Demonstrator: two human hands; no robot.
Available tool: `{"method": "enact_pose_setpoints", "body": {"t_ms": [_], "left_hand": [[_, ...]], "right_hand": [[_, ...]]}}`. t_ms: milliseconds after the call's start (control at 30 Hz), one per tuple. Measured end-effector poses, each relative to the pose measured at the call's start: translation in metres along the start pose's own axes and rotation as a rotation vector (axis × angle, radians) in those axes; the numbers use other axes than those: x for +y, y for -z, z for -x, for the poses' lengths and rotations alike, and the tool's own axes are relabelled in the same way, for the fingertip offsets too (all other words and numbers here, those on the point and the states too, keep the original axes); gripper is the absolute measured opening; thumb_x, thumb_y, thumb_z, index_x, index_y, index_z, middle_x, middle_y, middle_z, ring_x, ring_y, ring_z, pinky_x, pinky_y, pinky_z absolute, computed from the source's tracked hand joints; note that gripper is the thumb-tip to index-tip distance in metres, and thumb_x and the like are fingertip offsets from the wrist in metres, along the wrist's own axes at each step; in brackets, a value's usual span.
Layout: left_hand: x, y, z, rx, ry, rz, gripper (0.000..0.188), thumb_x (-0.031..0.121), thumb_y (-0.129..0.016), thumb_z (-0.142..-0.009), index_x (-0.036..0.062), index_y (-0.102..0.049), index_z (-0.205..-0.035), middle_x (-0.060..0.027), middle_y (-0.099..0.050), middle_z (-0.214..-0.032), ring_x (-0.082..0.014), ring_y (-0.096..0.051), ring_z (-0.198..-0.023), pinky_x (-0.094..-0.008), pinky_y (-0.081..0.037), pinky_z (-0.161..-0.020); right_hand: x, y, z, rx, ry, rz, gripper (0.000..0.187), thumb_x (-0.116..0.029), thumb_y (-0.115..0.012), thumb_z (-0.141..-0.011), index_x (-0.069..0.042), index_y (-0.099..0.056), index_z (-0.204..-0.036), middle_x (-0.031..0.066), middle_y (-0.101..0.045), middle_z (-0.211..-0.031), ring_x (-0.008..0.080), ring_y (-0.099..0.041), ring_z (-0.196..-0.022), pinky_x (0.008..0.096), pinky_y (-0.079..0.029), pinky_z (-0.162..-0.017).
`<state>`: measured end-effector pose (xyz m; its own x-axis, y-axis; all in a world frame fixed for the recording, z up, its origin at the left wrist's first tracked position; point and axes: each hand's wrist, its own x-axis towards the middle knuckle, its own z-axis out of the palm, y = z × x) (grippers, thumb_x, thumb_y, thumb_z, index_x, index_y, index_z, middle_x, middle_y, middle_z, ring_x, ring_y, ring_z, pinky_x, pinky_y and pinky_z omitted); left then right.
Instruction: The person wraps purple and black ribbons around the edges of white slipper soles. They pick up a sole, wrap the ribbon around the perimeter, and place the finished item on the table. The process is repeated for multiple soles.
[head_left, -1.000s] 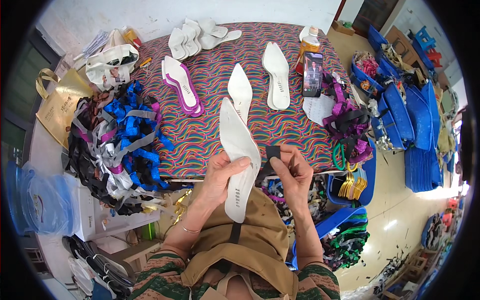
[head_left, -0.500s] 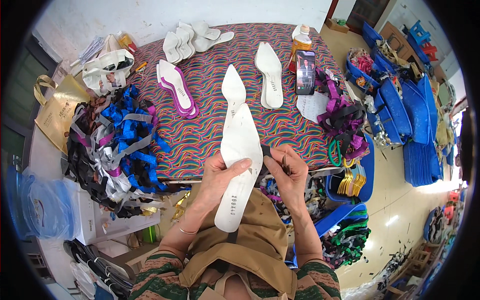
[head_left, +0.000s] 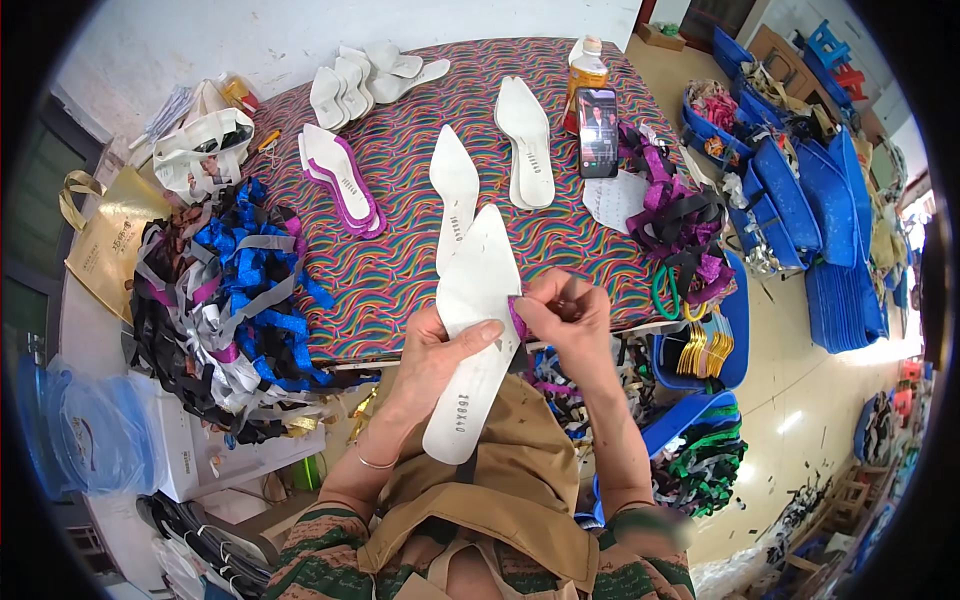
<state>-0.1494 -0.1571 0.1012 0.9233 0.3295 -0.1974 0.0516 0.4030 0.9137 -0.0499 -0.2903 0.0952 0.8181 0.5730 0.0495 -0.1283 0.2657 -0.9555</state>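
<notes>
My left hand [head_left: 435,350] grips a white pointed shoe insole [head_left: 470,330] by its middle, toe pointing away from me, over the near edge of the table. My right hand [head_left: 565,310] pinches a purple strap [head_left: 518,318] against the insole's right edge. Another white pointed insole [head_left: 455,185] lies on the striped tablecloth [head_left: 400,270] just beyond the held one. Further back rest a pair of white insoles [head_left: 527,140] and a purple-edged pair [head_left: 340,180].
A heap of blue, silver and black straps [head_left: 225,300] fills the table's left side. A phone [head_left: 598,132] leans on a bottle [head_left: 585,70] at the back right, beside purple and black straps [head_left: 680,215]. Blue crates [head_left: 800,200] and bins of straps stand on my right.
The held insole has shifted slightly right and closer to me. My right hand has moved in against its right edge, now pressing a purple strap there instead of holding a dark piece apart.
</notes>
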Motion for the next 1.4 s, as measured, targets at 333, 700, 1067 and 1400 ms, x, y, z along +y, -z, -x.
{"method": "enact_pose_setpoints", "body": {"t_ms": [333,700,1067,1400], "left_hand": [[0.020,-0.012,-0.020,0.039,-0.019,0.243,0.031,0.022,-0.059,-0.096,0.0006,-0.058,-0.118,-0.0147,-0.069,-0.099,-0.0201,-0.069,-0.082,-0.0307,-0.055,-0.071],[0.029,-0.021,-0.020,0.126,-0.108,0.157,0.034,0.026,-0.060,-0.095,-0.0040,-0.060,-0.112,-0.0168,-0.070,-0.093,-0.0212,-0.070,-0.080,-0.0299,-0.058,-0.069],[0.018,-0.013,-0.026,0.079,-0.076,0.185,0.032,0.026,-0.057,-0.097,-0.0032,-0.062,-0.110,-0.0157,-0.070,-0.094,-0.0223,-0.071,-0.077,-0.0304,-0.057,-0.061],[0.010,-0.014,-0.034,0.040,-0.129,0.164,0.031,0.023,-0.053,-0.099,-0.0048,-0.062,-0.111,-0.0155,-0.069,-0.098,-0.0215,-0.070,-0.085,-0.0329,-0.056,-0.072]], "right_hand": [[0.021,0.003,0.043,-0.047,-0.173,0.140,0.024,-0.008,-0.060,-0.091,0.006,-0.062,-0.111,0.0058,-0.065,-0.100,0.0095,-0.056,-0.091,0.0259,-0.046,-0.080],[0.024,-0.015,0.031,0.038,0.092,0.186,0.031,-0.005,-0.060,-0.093,0.005,-0.058,-0.123,-0.0020,-0.065,-0.082,0.0011,-0.050,-0.066,0.0174,-0.039,-0.060],[0.032,-0.019,0.055,0.032,0.100,0.409,0.015,0.000,-0.056,-0.087,0.005,-0.061,-0.101,0.0120,-0.056,-0.070,0.0140,-0.052,-0.061,0.0300,-0.044,-0.056],[0.042,-0.017,0.044,0.143,0.091,0.338,0.014,-0.009,-0.064,-0.093,0.004,-0.066,-0.097,-0.0020,-0.063,-0.076,0.0013,-0.049,-0.067,0.0185,-0.040,-0.058]]}}
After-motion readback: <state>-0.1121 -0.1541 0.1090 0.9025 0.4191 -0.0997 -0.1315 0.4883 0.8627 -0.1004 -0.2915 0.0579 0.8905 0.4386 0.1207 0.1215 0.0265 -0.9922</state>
